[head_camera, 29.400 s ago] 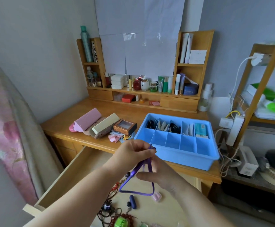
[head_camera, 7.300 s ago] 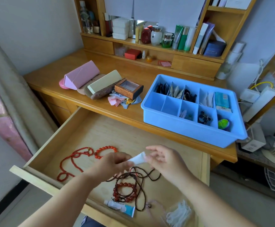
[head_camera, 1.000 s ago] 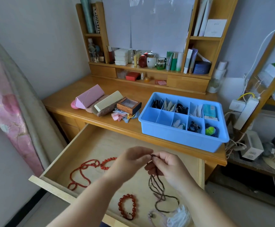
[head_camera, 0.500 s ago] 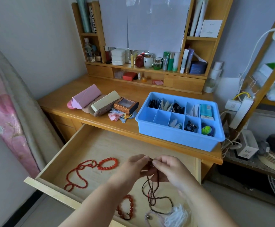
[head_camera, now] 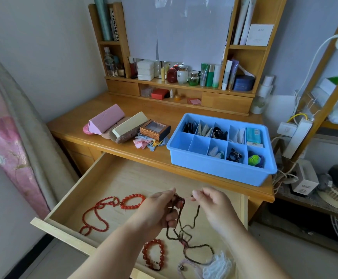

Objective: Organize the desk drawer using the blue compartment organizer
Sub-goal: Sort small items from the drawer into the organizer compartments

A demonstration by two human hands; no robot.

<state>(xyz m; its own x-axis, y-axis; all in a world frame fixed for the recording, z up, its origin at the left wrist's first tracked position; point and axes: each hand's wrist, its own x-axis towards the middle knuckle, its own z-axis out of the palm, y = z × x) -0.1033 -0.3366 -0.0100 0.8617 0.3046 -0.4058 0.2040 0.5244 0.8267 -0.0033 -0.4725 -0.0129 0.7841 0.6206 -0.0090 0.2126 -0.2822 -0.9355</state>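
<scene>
Hands (head_camera: 186,208) pinch dark bead strand (head_camera: 186,234) above open drawer (head_camera: 124,182).

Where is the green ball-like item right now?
In the head view, the green item sits in the front-right corner compartment of the blue organizer on the desk's right side, next to the compartment with a dark trinket.

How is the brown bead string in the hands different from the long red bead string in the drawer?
The brown bead string is dark, and the long red bead string is bright red. The brown one is pinched by the left hand and right hand, its loops dangling into the drawer; the red one lies flat there, untouched. Both are long strands of small beads.
</scene>
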